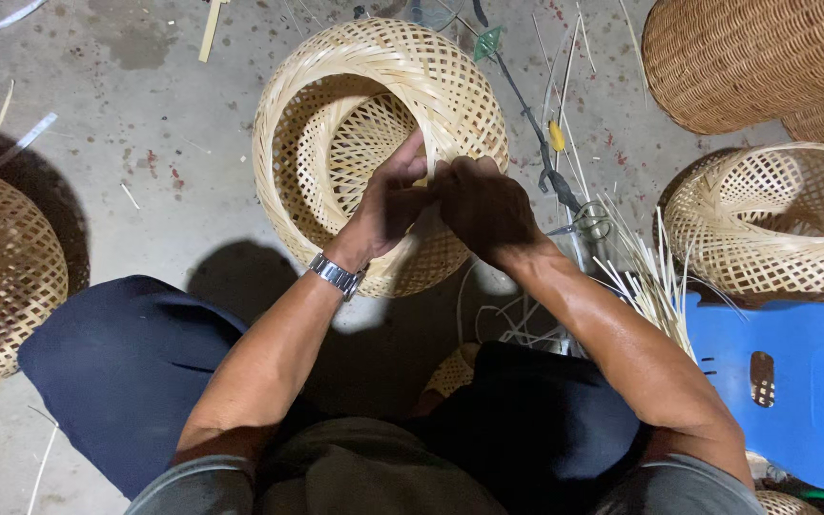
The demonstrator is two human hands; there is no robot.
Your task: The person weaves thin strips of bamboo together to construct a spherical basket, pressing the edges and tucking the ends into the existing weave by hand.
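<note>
A round open-weave bamboo basket [336, 114] lies on its side on the concrete floor in front of me, its mouth facing left and up. My left hand [393, 195], with a metal watch on the wrist, reaches into the mouth and pinches the rim. My right hand [484, 205] grips the same stretch of rim from outside, fingers curled over the weave. Both hands meet at the basket's near right edge. My dark trousers fill the lower frame.
Another woven basket [2, 277] sits at the left edge, a half-woven one [774, 219] at the right, tighter-woven baskets [746, 57] top right. Loose bamboo strips [650, 277], scissors [588, 221] and a blue plastic stool [784, 372] lie to my right.
</note>
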